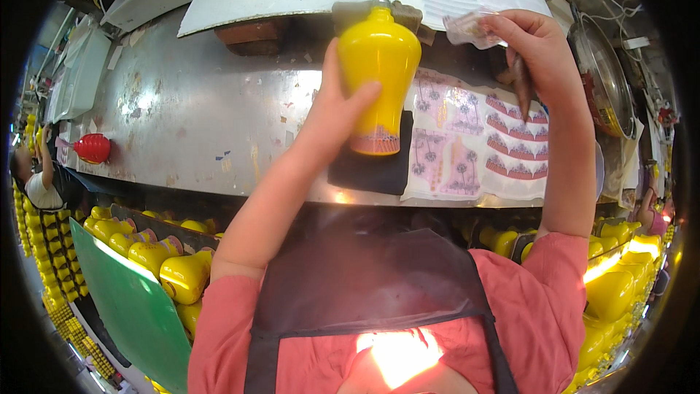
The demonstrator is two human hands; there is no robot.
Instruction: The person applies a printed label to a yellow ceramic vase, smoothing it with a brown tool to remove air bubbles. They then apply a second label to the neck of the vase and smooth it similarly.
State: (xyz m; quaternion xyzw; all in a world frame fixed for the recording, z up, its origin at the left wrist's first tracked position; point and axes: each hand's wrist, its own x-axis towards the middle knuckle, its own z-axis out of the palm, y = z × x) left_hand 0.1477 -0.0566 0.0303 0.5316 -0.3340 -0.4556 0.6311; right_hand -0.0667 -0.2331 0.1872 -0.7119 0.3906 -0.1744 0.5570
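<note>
Wrapped round the glossy yellow broad-shouldered vase, neck toward twelve o'clock, the left hand seemingly steadies it over a flat black pad, while the right hand pinches crumpled translucent film at the vase's two o'clock.

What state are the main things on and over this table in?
Yellow vase: held in left hand, printed band near base.
Clear film: pinched in right hand, curled.
Printed sheets: lying flat on table.
Black pad: flat, partly hidden by vase.
Red container: on table, upright or lying unclear.
</note>
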